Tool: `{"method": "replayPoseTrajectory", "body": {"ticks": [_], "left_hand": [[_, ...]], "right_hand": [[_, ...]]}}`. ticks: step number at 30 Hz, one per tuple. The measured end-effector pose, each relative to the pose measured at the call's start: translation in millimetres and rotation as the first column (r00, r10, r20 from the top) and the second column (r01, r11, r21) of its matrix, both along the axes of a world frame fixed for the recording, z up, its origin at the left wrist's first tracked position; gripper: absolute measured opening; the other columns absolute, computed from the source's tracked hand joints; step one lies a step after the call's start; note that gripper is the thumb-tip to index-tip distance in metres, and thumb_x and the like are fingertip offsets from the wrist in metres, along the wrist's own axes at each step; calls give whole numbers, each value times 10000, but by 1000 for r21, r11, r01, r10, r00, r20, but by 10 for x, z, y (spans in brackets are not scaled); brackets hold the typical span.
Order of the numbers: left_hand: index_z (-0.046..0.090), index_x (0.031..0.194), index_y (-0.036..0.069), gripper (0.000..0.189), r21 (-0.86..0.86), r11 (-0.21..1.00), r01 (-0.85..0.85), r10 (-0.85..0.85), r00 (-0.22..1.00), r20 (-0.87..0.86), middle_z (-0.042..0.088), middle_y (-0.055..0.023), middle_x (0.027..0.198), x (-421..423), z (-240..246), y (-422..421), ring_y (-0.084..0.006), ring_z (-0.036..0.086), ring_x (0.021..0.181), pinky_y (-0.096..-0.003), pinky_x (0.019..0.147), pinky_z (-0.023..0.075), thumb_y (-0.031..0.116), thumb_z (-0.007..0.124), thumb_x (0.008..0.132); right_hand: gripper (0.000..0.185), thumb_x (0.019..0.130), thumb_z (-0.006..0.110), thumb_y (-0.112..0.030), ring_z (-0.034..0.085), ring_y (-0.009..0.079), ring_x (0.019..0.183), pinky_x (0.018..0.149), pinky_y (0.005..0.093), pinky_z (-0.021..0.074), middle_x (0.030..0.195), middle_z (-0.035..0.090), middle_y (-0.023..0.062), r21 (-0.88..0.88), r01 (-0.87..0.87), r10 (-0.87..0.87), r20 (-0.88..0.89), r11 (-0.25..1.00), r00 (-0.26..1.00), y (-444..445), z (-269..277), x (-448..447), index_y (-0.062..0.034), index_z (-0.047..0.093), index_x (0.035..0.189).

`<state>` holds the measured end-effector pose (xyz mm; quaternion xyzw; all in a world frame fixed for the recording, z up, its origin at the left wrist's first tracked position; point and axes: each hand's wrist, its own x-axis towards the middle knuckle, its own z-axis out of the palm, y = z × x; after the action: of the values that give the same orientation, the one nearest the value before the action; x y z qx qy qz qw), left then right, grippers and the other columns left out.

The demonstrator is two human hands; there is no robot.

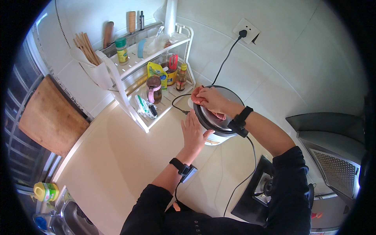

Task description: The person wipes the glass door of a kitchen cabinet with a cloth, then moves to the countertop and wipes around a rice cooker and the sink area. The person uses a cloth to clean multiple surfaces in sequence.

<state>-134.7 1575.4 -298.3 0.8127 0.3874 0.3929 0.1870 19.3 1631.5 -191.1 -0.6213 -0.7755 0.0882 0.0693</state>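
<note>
A rice cooker [216, 138] with a white body, dark rim and shiny metallic lid stands on the pale countertop [132, 164], close to the tiled wall. My right hand [214, 100] grips a reddish cloth [197, 95] at the lid's far left edge; part of the cloth also shows below the palm. My left hand [194, 132] rests flat against the cooker's near left side, fingers extended and thumb apart, holding nothing. A black power cord with a plug [185, 112] lies just left of the cooker. Both wrists wear black straps with small devices.
A white two-tier rack [129, 110] at the back left carries seasoning bottles, a glass jug and bags. A wooden cutting board [53, 117] leans at the left. The sink [77, 218] is at the lower left, a gas stove [245, 202] at the lower right. A wall socket [246, 30] holds a plug.
</note>
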Motion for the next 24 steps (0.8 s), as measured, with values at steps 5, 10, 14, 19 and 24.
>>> {"method": "replayPoseTrajectory", "body": {"ticks": [5,10,14,19,24], "left_hand": [[150,1426,-136,1135,-25,1000,-11,12,998,59,343,-296,1422,-13,6,-25,-411,358,1312,-604,1044,265,483,760,696],[178,1413,-135,1118,-42,998,-45,49,993,104,355,-303,1403,2,3,-62,-433,368,1290,-541,1046,300,434,794,674],[199,1416,-111,1094,-2,998,61,-61,989,136,364,-295,1394,-36,-35,15,-434,376,1278,-510,1031,319,382,817,659],[220,1418,-94,1055,1,984,180,-178,970,165,355,-285,1401,-132,-96,167,-437,358,1288,-538,1021,302,374,804,675],[285,1414,-40,913,140,975,173,-192,972,135,364,-243,1415,-44,-58,190,-438,342,1298,-528,1038,299,336,765,734]], "right_hand": [[249,793,630,-145,493,318,1042,909,424,431,1135,588,58,34,-62,61,34,997,998,-213,7,-128,-97,665,1034],[262,765,648,-138,476,309,1034,883,427,420,1157,570,48,-58,-125,129,69,991,989,-605,79,-105,-103,658,1024],[168,736,645,-141,559,294,804,729,395,469,874,616,83,-307,-147,177,73,940,982,-929,392,28,-56,674,878],[181,722,599,-159,637,340,738,669,399,501,805,671,145,-286,78,-101,-65,955,993,-957,901,223,-74,692,853],[234,753,577,-159,642,376,802,732,431,521,881,688,159,84,300,-297,-48,950,954,-394,690,143,-99,704,940]]}}
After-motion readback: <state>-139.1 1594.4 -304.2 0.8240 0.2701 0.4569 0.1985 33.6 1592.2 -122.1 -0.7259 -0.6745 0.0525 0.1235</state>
